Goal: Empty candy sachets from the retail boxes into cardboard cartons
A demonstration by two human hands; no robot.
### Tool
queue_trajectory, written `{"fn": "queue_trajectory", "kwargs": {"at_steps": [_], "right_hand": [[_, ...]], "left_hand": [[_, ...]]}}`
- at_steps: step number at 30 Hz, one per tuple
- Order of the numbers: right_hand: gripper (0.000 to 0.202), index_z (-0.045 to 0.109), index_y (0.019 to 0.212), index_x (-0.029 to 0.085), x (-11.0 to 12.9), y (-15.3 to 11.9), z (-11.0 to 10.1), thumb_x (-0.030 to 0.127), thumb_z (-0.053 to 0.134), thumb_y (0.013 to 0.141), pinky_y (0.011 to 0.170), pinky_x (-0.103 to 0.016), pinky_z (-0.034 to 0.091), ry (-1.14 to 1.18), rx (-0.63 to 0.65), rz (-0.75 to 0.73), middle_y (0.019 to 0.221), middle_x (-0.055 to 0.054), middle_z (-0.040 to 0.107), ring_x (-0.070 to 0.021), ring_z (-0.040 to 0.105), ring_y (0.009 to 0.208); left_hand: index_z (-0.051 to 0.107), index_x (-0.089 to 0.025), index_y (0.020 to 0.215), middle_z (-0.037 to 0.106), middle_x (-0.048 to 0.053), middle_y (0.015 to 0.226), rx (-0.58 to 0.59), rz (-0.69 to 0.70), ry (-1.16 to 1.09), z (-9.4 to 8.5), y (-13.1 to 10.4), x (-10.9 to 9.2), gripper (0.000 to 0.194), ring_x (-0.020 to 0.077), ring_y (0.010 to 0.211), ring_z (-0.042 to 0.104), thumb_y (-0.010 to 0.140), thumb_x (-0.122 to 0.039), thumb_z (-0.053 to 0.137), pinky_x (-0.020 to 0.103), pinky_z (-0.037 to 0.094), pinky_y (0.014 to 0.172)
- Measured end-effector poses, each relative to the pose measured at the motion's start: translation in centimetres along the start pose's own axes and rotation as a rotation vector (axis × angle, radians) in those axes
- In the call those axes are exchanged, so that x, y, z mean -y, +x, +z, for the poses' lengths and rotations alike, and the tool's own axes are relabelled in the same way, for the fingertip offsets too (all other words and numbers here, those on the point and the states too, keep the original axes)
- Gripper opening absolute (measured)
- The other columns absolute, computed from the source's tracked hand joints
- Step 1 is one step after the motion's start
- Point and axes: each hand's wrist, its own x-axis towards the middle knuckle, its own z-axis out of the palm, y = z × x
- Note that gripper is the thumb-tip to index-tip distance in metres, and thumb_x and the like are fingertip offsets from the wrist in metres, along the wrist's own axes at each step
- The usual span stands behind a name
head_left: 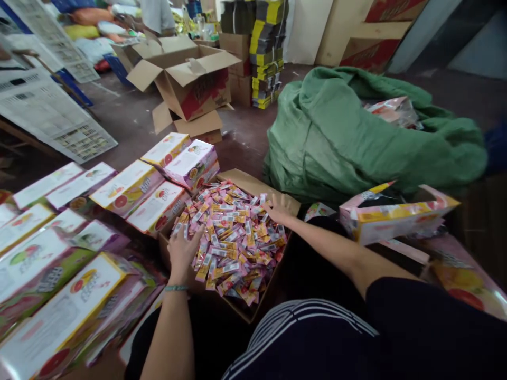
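Note:
A cardboard box (253, 180) heaped with small pink and yellow candy packets (233, 237) stands between my legs. My left hand (182, 252) rests at the box's left side, fingers spread, its fingertips against the edge of the heap. Over the far right corner lies my right hand (278, 208), fingers stretched out and apart, touching the packets near the rim. Neither hand is closed around a packet. The lower side walls of the box are partly hidden by my arms and the heap.
Printed fruit cartons (43, 264) are stacked at left. A green sack (336, 137) bulges at right, near an opened display carton (396, 216). Further back are an open cardboard box (198, 87), bundled yellow-grey stacks (267, 58), white plastic racks (51, 111) and a person (156, 16).

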Motion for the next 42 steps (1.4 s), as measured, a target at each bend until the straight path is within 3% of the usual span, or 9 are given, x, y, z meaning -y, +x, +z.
{"fn": "queue_trajectory", "kwargs": {"at_steps": [2, 5, 11, 17, 21, 26, 30, 34, 42], "right_hand": [[0.084, 0.016, 0.17, 0.021, 1.4, 1.4, 3.7, 0.073, 0.024, 0.104, 0.12, -0.072, 0.021, 0.031, 0.036, 0.02, 0.172, -0.022, 0.011, -0.0458, 0.016, 0.158], [0.08, 0.024, 0.168, 0.028, 3.6, 2.4, 7.5, 0.074, 0.029, 0.103, 0.12, -0.077, 0.008, -0.038, 0.023, -0.202, 0.174, -0.016, 0.007, -0.0438, 0.003, 0.16], [0.069, 0.033, 0.165, 0.023, 5.0, 3.6, 11.0, 0.06, 0.035, 0.107, 0.122, -0.073, 0.009, -0.199, -0.006, -0.413, 0.172, -0.019, 0.019, -0.035, 0.009, 0.161], [0.076, 0.03, 0.166, 0.02, 5.2, 4.4, 8.2, 0.053, 0.052, 0.101, 0.126, -0.067, 0.012, -0.184, 0.252, -0.361, 0.173, -0.02, 0.014, -0.0374, 0.006, 0.161], [0.074, 0.059, 0.149, 0.019, 6.7, 5.5, 3.5, 0.052, 0.076, 0.085, 0.123, -0.057, 0.033, -0.131, 0.322, -0.461, 0.16, -0.02, 0.044, -0.0417, 0.037, 0.151], [0.083, 0.044, 0.158, 0.013, 15.5, 8.4, -1.7, 0.068, 0.056, 0.096, 0.117, -0.051, 0.042, 0.013, 0.099, -0.535, 0.155, -0.022, 0.049, -0.0389, 0.047, 0.144], [0.111, 0.035, 0.164, 0.02, 26.5, 11.2, -3.4, 0.051, 0.091, 0.073, 0.125, -0.068, 0.017, -0.277, -0.063, -0.941, 0.171, -0.019, 0.022, -0.0471, 0.01, 0.158], [0.106, 0.038, 0.163, 0.023, 34.8, 13.7, -1.8, 0.033, 0.091, 0.073, 0.124, -0.072, -0.001, -0.602, 0.063, -1.232, 0.173, -0.015, 0.016, -0.0434, 0.001, 0.16], [0.144, 0.009, 0.17, 0.017, 38.6, 16.6, 2.9, 0.042, 0.098, 0.059, 0.121, -0.079, 0.01, -0.615, 0.237, -1.061, 0.172, -0.024, 0.003, -0.0501, 0.007, 0.157]], "left_hand": [[0.063, -0.01, 0.139, 0.059, 0.03, 0.143, 0.029, -0.034, 0.062, 0.0, -0.1, -0.1, 0.087, 0.0454, 0.144, 0.048, 0.076, -0.07, 0.066, 0.055, 0.031, 0.121], [0.062, -0.01, 0.141, 0.058, 0.028, 0.145, 0.097, -0.018, 0.071, 0.2, -0.2, 0.3, 0.086, 0.0422, 0.143, 0.049, 0.078, -0.068, 0.065, 0.052, 0.034, 0.121], [0.068, -0.015, 0.132, 0.063, 0.023, 0.139, 0.094, 0.001, -0.028, 0.6, -0.1, 2.1, 0.08, 0.0397, 0.138, 0.054, 0.071, -0.068, 0.073, 0.049, 0.038, 0.119], [0.067, -0.007, 0.134, 0.063, 0.028, 0.137, 0.081, -0.025, -0.008, -0.1, 0.2, 1.4, 0.076, 0.0401, 0.133, 0.059, 0.082, -0.062, 0.066, 0.049, 0.043, 0.115], [0.068, -0.009, 0.134, 0.064, 0.026, 0.138, 0.055, 0.011, -0.052, -0.1, -0.4, 0.9, 0.071, 0.0387, 0.134, 0.058, 0.084, -0.059, 0.063, 0.049, 0.042, 0.116], [0.07, -0.014, 0.133, 0.065, 0.023, 0.137, 0.031, -0.011, -0.11, -0.2, -1.0, 1.4, 0.067, 0.0373, 0.132, 0.06, 0.084, -0.058, 0.065, 0.048, 0.044, 0.114], [0.071, -0.016, 0.131, 0.068, 0.021, 0.134, 0.035, -0.059, -0.172, -0.5, -0.9, 1.7, 0.064, 0.0364, 0.126, 0.064, 0.082, -0.057, 0.068, 0.047, 0.049, 0.108], [0.069, -0.02, 0.136, 0.07, 0.017, 0.134, 0.113, -0.091, -0.194, -1.1, -1.1, 1.2, 0.062, 0.0358, 0.12, 0.068, 0.085, -0.055, 0.064, 0.044, 0.051, 0.102], [0.071, -0.018, 0.133, 0.076, 0.018, 0.118, 0.194, -0.104, -0.243, -1.8, -1.4, 0.2, 0.057, 0.0365, 0.111, 0.071, 0.086, -0.051, 0.064, 0.043, 0.051, 0.095]]}}
